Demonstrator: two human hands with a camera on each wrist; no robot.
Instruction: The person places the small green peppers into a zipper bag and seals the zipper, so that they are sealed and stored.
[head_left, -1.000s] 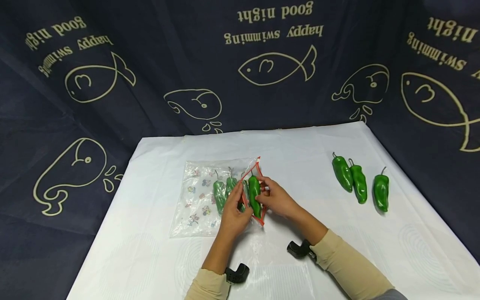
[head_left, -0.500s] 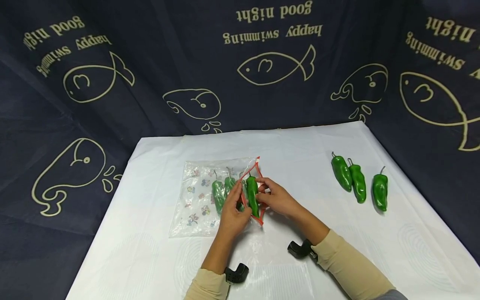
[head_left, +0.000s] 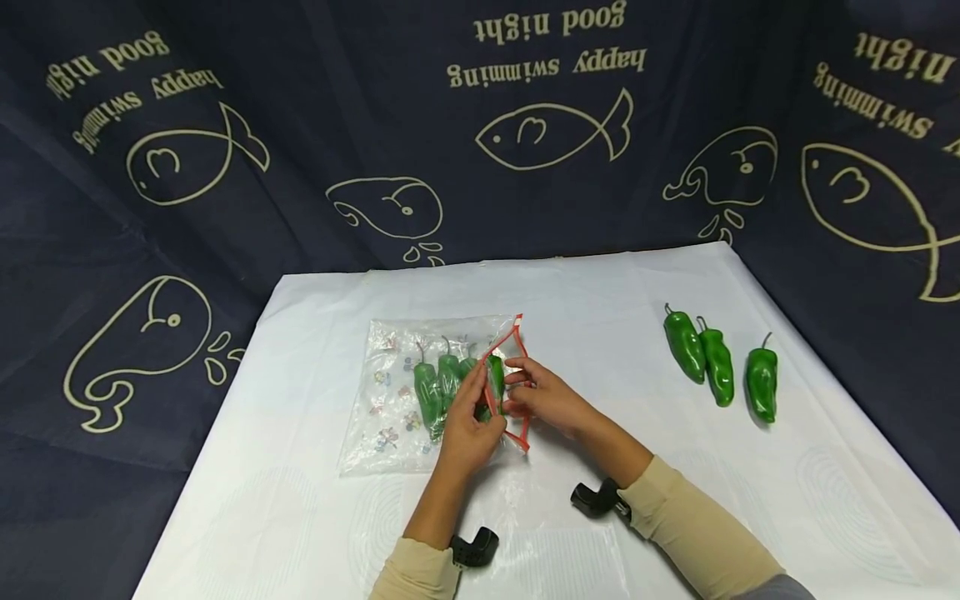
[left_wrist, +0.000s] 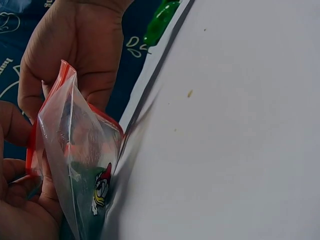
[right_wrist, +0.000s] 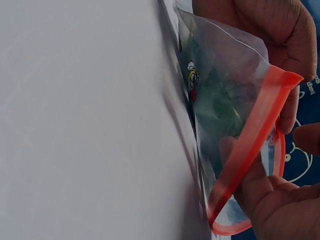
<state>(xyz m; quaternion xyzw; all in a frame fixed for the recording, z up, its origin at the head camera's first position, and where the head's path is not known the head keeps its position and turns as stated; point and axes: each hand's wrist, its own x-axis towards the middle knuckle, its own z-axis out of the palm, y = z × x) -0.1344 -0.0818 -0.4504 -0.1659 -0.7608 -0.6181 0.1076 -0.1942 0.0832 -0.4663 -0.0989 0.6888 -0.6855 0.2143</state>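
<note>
A clear zip bag (head_left: 367,433) with a red zip edge and small cartoon prints lies mid-table, its mouth facing right. Inside it, several green peppers (head_left: 427,400) lie side by side. My left hand (head_left: 467,429) pinches the bag's near wall at the mouth, thumb and fingers on the red edge. My right hand (head_left: 551,400) reaches into the mouth, its fingertips against the last green pepper (head_left: 497,375), which is partly hidden by hands and film. In the right wrist view, fingers (right_wrist: 255,185) of the right hand extend inside the red zip edge (right_wrist: 255,135).
Three more green peppers (head_left: 717,367) lie on the white tablecloth (head_left: 600,317) at the right. A dark curtain (head_left: 480,208) with fish drawings rises behind the table. Each wrist carries a black camera mount (head_left: 475,547).
My right hand has pushed the last green pepper leftward into the bag, and the fingers have gone in after it. The peppers inside have shifted left. My left hand keeps its place.
</note>
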